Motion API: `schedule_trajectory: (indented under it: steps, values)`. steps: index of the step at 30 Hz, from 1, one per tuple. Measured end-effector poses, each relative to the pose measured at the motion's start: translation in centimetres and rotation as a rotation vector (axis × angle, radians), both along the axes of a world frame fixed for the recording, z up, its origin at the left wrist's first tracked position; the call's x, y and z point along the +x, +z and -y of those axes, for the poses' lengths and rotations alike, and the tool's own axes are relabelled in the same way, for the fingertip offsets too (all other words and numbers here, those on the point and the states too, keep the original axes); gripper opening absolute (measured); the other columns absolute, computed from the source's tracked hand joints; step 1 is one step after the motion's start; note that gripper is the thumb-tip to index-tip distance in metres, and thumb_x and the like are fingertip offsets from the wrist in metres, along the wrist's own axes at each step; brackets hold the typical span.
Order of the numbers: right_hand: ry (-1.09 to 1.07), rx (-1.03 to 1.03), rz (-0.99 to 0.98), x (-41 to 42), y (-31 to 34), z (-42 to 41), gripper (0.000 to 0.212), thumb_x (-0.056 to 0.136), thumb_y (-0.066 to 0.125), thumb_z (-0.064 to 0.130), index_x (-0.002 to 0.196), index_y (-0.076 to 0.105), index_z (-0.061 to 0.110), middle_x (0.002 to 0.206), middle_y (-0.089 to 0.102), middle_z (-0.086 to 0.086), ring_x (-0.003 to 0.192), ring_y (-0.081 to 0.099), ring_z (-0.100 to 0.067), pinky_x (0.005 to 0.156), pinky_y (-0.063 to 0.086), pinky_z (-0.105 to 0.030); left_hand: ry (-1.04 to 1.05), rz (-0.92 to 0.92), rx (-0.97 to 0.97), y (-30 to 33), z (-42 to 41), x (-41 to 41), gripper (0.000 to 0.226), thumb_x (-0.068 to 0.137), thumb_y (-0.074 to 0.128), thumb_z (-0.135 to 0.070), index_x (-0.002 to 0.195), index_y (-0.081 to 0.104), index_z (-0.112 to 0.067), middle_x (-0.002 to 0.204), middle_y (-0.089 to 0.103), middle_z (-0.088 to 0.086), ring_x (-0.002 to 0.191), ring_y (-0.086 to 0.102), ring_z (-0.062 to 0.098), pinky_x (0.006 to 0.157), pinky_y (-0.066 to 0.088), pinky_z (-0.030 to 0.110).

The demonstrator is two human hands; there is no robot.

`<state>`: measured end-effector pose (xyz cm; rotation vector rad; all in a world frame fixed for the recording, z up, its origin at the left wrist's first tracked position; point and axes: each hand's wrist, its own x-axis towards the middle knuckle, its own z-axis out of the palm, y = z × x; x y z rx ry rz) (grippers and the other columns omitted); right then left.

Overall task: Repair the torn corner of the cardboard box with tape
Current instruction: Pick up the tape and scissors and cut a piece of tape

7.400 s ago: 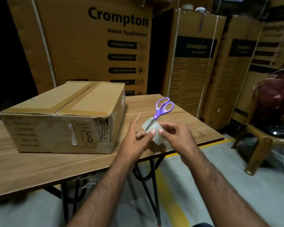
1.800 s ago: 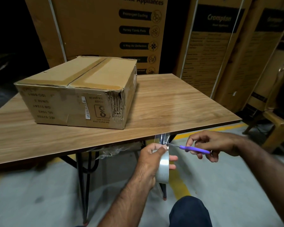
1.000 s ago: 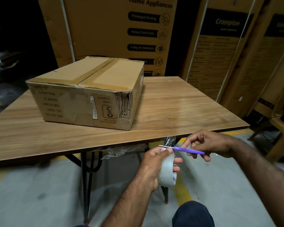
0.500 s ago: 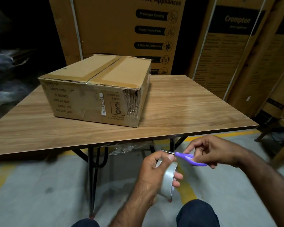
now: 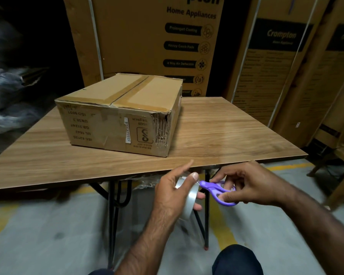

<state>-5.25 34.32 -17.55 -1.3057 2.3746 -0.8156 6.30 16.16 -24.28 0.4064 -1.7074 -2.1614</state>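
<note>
A brown cardboard box (image 5: 117, 116) sits on the wooden table (image 5: 226, 135). Its near right corner (image 5: 163, 130) is torn, with ragged corrugation showing. In front of the table edge, my left hand (image 5: 171, 197) grips a roll of clear tape (image 5: 189, 199), thumb pressed on the top of the roll. My right hand (image 5: 248, 185) holds purple-handled scissors (image 5: 216, 190) with the blades pointing left at the tape by my left thumb. The blades are mostly hidden between the hands.
Tall printed appliance cartons (image 5: 157, 40) stand behind the table and to its right (image 5: 276, 72). A wooden stool leg (image 5: 340, 187) is at the far right. Black metal table legs (image 5: 113, 205) and yellow floor lines lie below.
The hands have risen closer to the table edge. The scissors have drawn in against the tape roll, and my left index finger has lifted off the roll.
</note>
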Motion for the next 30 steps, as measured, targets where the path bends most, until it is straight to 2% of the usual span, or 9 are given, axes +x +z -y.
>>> schedule_trajectory:
  steps: [3, 8, 12, 14, 16, 19, 23, 28, 30]
  values:
    - [0.026, 0.035, -0.118, 0.4, 0.1, 0.0, 0.037, 0.08, 0.087, 0.035, 0.115, 0.076, 0.032, 0.084, 0.076, 0.006, 0.063, 0.066, -0.002, 0.055, 0.047, -0.012, 0.043, 0.023, -0.034, 0.1, 0.4, -0.2, 0.04, 0.096, 0.071, -0.015, 0.128, 0.064, -0.038, 0.1, 0.074, 0.024, 0.057, 0.074, 0.023, 0.042, 0.051, 0.026]
    - [0.039, 0.064, -0.058, 1.1, 1.7, -0.6, 0.04, 0.087, 0.079, 0.039, 0.126, 0.072, 0.036, 0.101, 0.077, 0.012, 0.068, 0.076, -0.008, 0.059, 0.055, -0.016, 0.108, 0.058, 0.021, 0.8, 0.3, -1.4, 0.023, 0.093, 0.063, -0.006, 0.099, 0.074, -0.026, 0.081, 0.074, 0.019, 0.048, 0.066, 0.028, 0.059, 0.055, 0.038]
    - [-0.227, -0.491, 0.122, 2.4, 3.0, -1.7, 0.027, 0.086, 0.065, 0.037, 0.109, 0.079, 0.034, 0.104, 0.08, 0.002, 0.075, 0.077, -0.028, 0.059, 0.06, -0.024, 0.113, 0.013, 0.187, 2.1, 0.1, -2.1, 0.028, 0.097, 0.049, -0.001, 0.099, 0.074, -0.013, 0.065, 0.063, 0.018, 0.039, 0.056, 0.023, 0.052, 0.049, 0.03]
    - [-0.428, -0.726, 0.008, 3.4, 2.3, -1.0, 0.03, 0.086, 0.065, 0.041, 0.113, 0.076, 0.036, 0.113, 0.078, 0.005, 0.081, 0.078, -0.025, 0.063, 0.061, -0.027, 0.167, -0.015, 0.202, 2.8, 0.0, -2.4, 0.029, 0.098, 0.048, -0.004, 0.099, 0.075, -0.015, 0.073, 0.064, 0.02, 0.04, 0.058, 0.023, 0.052, 0.049, 0.031]
    - [-0.486, -0.724, -0.057, 5.1, 0.9, 0.7, 0.044, 0.085, 0.071, 0.045, 0.128, 0.064, 0.046, 0.122, 0.071, 0.018, 0.09, 0.077, -0.012, 0.071, 0.063, -0.029, 0.214, -0.057, 0.248, 3.4, -0.3, -2.9, 0.029, 0.098, 0.047, -0.005, 0.1, 0.074, -0.016, 0.074, 0.066, 0.019, 0.043, 0.06, 0.021, 0.05, 0.05, 0.028]
    - [-0.452, -0.618, 0.08, 7.5, -0.7, 3.1, 0.099, 0.081, 0.085, 0.033, 0.152, 0.02, 0.059, 0.12, 0.065, 0.022, 0.094, 0.072, 0.004, 0.066, 0.053, -0.007, 0.265, -0.112, 0.308, 4.2, -1.0, -3.8, 0.022, 0.096, 0.051, -0.007, 0.096, 0.069, -0.019, 0.069, 0.066, 0.006, 0.055, 0.061, 0.021, 0.053, 0.05, 0.027]
    - [-0.448, -0.546, 0.035, 7.5, -1.7, 4.7, 0.139, 0.078, 0.088, 0.019, 0.145, -0.026, 0.063, 0.1, 0.075, 0.018, 0.091, 0.073, 0.006, 0.078, 0.06, -0.015, 0.313, -0.067, 0.361, 3.9, -1.4, -4.9, 0.011, 0.083, 0.07, -0.023, 0.09, 0.064, -0.027, 0.089, 0.069, 0.012, 0.076, 0.066, 0.031, 0.068, 0.054, 0.041]
    - [-0.448, -0.479, -0.108, 6.6, -0.9, 5.0, 0.139, 0.079, 0.086, 0.012, 0.148, -0.025, 0.059, 0.086, 0.075, 0.02, 0.077, 0.073, 0.005, 0.071, 0.057, -0.011, 0.175, -0.018, 0.441, 4.3, -0.9, -5.6, 0.046, 0.076, 0.072, -0.029, 0.115, 0.058, -0.009, 0.089, 0.072, 0.02, 0.079, 0.069, 0.039, 0.078, 0.054, 0.067]
    - [-0.448, -0.428, -0.197, 6.3, 0.0, 4.8, 0.136, 0.08, 0.085, 0.016, 0.152, -0.023, 0.057, 0.087, 0.074, 0.024, 0.08, 0.072, 0.005, 0.075, 0.058, -0.013, 0.136, 0.023, 0.39, 4.7, -0.6, -5.9, 0.038, 0.084, 0.066, -0.029, 0.116, 0.058, -0.008, 0.09, 0.074, 0.018, 0.082, 0.072, 0.038, 0.079, 0.059, 0.059]
